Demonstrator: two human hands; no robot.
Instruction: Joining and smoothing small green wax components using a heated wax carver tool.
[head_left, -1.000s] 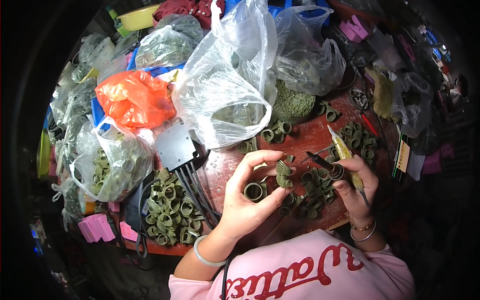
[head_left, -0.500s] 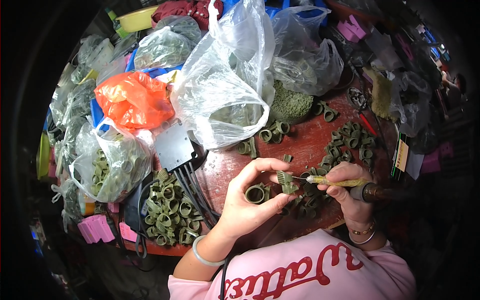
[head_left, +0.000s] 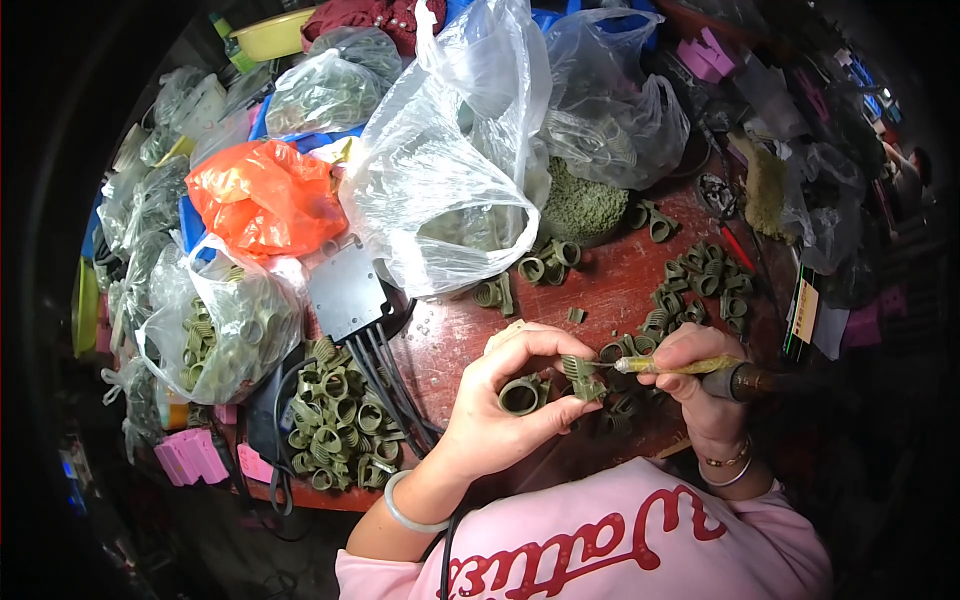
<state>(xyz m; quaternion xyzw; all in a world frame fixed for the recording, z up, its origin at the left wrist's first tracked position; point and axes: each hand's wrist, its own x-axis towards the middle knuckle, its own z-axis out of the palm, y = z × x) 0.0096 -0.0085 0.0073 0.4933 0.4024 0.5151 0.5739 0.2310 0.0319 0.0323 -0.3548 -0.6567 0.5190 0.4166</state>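
Between thumb and fingertips, my left hand (head_left: 490, 415) pinches an olive-green ridged ring (head_left: 582, 378) that looks like wax. A second ring (head_left: 520, 397) with a round opening shows inside the curve of that hand; I cannot tell whether the fingers hold it too. My right hand (head_left: 703, 405) grips a pen-like tool (head_left: 637, 365) with a yellow-wrapped grip and a thin metal tip. The tip is at the upper right side of the pinched ring. Loose rings (head_left: 660, 322) lie under and beyond my hands, some hidden by them.
A heap of rings (head_left: 340, 420) sits left of my forearm, beside a grey box (head_left: 350, 292) with black cables. Clear plastic bags (head_left: 440, 190) and an orange bag (head_left: 262, 198) crowd the back. A green granular mound (head_left: 585, 203) stands on the red table (head_left: 450, 340).
My left hand has shifted slightly right, and the second ring within its curve moved with it. The pinched ring has turned a little. My right hand and the tool stay nearly in place.
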